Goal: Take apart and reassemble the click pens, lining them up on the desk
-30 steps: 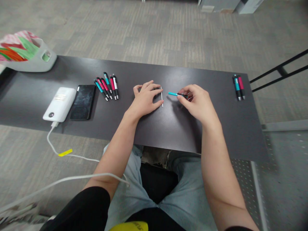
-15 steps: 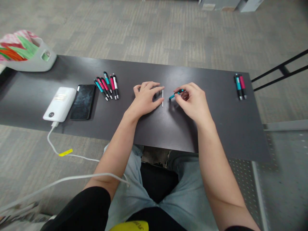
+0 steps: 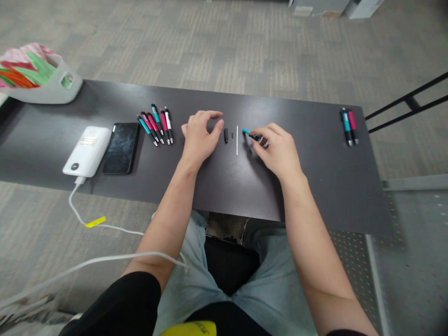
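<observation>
Between the thumb and fingers of my right hand (image 3: 276,147) is a teal and black pen barrel (image 3: 251,135), held tilted just above the table. My left hand (image 3: 202,137) is over the table with thumb and fingers apart and nothing visible in it. To its right lie a short black pen grip (image 3: 226,136), a tiny dark spring-like piece (image 3: 232,135) and a thin white ink refill (image 3: 237,140). These three lie in a row, apart from one another, between my two hands.
Several teal, red and white pens (image 3: 159,125) lie left of my left hand. Further left are a black phone (image 3: 121,148) and a white power bank (image 3: 87,151) with a cable. Two pens (image 3: 350,126) lie at the right end; a white basket (image 3: 66,81) stands far left.
My left hand has drawn back leftward from the refill, uncovering the black grip and tiny piece. My right hand has shifted slightly left and turned the pen barrel so its teal end points left.
</observation>
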`<state>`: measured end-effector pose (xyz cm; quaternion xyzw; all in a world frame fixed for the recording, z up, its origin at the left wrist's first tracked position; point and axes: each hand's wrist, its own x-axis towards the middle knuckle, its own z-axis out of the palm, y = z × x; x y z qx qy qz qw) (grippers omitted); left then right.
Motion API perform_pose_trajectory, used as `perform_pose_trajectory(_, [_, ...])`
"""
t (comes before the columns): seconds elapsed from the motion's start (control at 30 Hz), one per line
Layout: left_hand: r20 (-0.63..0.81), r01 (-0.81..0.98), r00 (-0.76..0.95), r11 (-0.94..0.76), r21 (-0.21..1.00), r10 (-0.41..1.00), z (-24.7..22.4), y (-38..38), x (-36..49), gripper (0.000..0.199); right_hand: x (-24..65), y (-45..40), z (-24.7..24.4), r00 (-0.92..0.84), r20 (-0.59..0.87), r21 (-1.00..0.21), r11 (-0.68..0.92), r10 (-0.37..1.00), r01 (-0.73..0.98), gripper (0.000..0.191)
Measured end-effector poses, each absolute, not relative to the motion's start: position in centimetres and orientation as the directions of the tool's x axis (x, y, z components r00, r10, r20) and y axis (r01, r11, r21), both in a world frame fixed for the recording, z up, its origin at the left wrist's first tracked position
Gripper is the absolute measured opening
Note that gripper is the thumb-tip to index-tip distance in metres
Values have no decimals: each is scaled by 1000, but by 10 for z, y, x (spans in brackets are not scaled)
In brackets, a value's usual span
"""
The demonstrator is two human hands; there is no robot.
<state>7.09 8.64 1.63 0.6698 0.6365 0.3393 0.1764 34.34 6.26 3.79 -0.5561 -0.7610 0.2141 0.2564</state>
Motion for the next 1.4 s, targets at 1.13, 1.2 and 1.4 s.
perform_pose_trajectory(1.13, [214,848,9,-121,516,977,39,62,105,15,358,72,19,-195,92,-588,211,977,781,44])
perform_pose_trajectory(1.2, [210,853,52,-153,500,976,39,57,112,22,363,73,14,-118,103,-549,155,988,822,41])
perform_pose_trajectory(1.4, [166,849,145,-209,486,975,30,57,112,21,383,75,11,-65,52,-463,82,997,882,21])
